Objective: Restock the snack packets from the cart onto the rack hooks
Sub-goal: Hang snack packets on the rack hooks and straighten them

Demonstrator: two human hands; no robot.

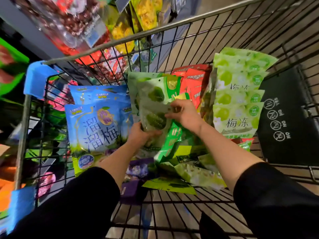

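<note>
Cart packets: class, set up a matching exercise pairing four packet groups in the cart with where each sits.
Things:
1. blue packets
2. pale green packet with dark plums
3. red packets
4. light green packets

Places:
A. stacked along the cart's right side
B. held in both hands
C. standing at the cart's left
D. at the far end, behind the right hand

Pairs: 1-C, 2-B, 3-D, 4-A

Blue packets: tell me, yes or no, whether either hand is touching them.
No: both the left hand and the right hand hold a pale green packet, while the blue packets lie apart to the left.
</note>
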